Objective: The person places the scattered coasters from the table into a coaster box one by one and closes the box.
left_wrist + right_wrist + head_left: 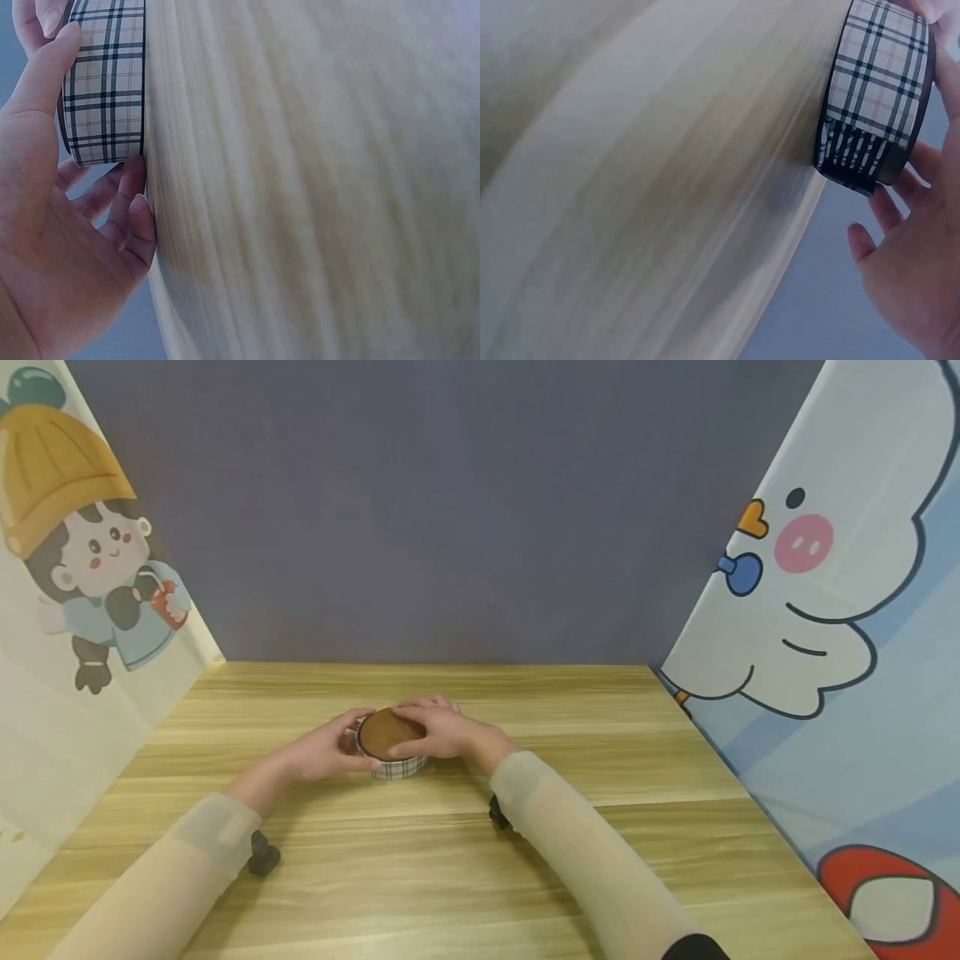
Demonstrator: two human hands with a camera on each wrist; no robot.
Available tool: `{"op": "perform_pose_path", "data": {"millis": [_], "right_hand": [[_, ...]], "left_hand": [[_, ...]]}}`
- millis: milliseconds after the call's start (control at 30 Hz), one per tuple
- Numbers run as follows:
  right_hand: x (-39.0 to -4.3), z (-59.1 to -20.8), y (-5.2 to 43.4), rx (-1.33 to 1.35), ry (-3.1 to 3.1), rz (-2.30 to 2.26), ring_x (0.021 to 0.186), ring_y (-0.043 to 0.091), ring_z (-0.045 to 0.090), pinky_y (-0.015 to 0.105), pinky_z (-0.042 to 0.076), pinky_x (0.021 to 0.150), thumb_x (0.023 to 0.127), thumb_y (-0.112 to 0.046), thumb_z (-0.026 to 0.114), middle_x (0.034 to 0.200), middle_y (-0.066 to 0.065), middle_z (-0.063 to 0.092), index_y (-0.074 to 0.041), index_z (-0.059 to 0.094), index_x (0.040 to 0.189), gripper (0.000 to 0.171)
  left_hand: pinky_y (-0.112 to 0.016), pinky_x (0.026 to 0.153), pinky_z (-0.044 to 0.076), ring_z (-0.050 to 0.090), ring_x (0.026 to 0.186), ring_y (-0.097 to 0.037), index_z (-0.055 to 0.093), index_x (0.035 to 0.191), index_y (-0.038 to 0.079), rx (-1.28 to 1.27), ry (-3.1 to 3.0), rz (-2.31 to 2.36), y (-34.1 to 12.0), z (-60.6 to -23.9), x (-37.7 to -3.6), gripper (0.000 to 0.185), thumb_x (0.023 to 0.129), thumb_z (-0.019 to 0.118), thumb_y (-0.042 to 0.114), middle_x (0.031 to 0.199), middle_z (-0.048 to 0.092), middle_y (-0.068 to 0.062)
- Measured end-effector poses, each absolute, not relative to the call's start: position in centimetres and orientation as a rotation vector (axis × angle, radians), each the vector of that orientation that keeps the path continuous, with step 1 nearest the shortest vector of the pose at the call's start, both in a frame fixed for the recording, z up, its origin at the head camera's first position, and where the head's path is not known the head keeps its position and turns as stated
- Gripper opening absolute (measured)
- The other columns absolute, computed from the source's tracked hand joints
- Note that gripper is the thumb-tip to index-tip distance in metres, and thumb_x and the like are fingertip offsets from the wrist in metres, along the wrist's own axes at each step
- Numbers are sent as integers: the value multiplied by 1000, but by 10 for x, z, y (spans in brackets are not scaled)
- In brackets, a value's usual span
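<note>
Both hands' fingers [431, 703] cup the plaid box [392, 750] (brown lid up).

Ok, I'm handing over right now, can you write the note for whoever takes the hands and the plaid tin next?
Left hand: fingers curled around the side of the small round plaid-patterned box, thumb on its wall.
Right hand: laid over the box's brown round lid, fingers curved round its rim.
Box stands upright mid-way across the light wooden table.
Done: both hands are on the box. Left: the lid is on; nothing else has been handled.
</note>
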State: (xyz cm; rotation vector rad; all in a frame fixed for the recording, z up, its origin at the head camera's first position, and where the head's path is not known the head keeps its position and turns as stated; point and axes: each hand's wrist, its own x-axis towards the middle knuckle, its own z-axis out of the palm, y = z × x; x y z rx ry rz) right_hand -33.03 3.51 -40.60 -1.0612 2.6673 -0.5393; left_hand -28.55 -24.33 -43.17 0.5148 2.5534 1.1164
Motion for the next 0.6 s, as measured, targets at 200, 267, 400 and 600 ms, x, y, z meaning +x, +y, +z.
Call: {"op": "perform_pose_path", "data": {"millis": [200,267,400,600], "right_hand": [[-331,-406,33,-1057,2675,-487,167,28,23,59,16,137,101,-73,63,182,-7,29,-31,32,174,90],[-332,-406,33,-1061,2673,-471,168,29,22,59,15,138,102,-73,62,183,-5,27,-30,30,175,91],[-332,-408,33,-1073,2655,-421,170,36,16,62,13,138,104,-75,56,185,-1,21,-29,24,177,91],[-328,-408,38,-1059,2645,-416,172,40,12,65,10,138,106,-78,46,186,1,15,-28,17,178,93]], "left_hand": [[-43,91,63,66,133,-38,18,176,17,504,2561,1117,-244,-430,-287,111,95,85,52,158,53,-28],[-44,92,63,65,134,-39,18,176,16,505,2562,1117,-244,-430,-287,111,95,85,52,158,53,-29],[-46,95,63,64,136,-41,17,176,15,511,2560,1112,-244,-429,-285,111,96,84,52,162,48,-29],[-52,101,62,63,139,-42,12,176,11,510,2567,1081,-242,-427,-282,113,97,82,53,168,39,-31]]}}
